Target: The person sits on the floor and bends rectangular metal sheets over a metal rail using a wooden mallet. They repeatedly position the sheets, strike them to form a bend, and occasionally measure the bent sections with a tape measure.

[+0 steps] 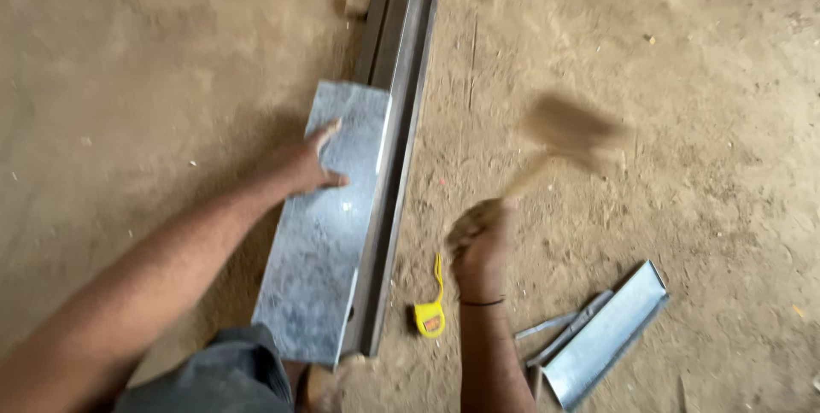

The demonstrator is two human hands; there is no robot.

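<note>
Presently: sheet pinned by left hand, mallet raised in right

Left hand (309, 165) lies flat, fingers spread, on the galvanised sheet (325, 225), whose long axis runs from the person up and slightly rightward, beside the steel channel (400, 123) just past the thumb. Right hand (480, 238) is fisted around the handle of a wooden mallet (571, 129); its blurred head points up and to the right beyond the knuckles. Yellow tape measure (430, 315) lies near the wrist; folded offcut (602, 336) further right
</note>
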